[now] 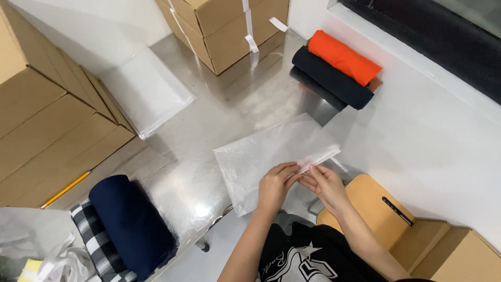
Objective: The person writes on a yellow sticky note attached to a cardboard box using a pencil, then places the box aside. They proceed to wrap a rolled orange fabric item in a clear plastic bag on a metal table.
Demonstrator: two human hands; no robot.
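Shiny steel table (pixel 219 104), stacked brown cardboard boxes (pixel 47 120) along its far edges. Near the front edge, flat clear plastic bag (pixel 274 154), overhanging slightly. Left hand (pixel 275 185) and right hand (pixel 326 184) at the bag's sealing strip, fingertips of both pinching it. Beside them, rolled navy cloth (pixel 133 222).

Open steel in the middle, clutter round the edges

I see bare tabletop (pixel 209 120) through the centre, free for a hand to cross. Cardboard boxes (pixel 47 120) wall the left edge, another box stack (pixel 224 26) blocks the far edge, folded garments (pixel 334 70) crowd the far right corner, and rolled cloth (pixel 130 219) fills the near left corner. A flat stack of clear bags (pixel 146 91) lies low by the left boxes.
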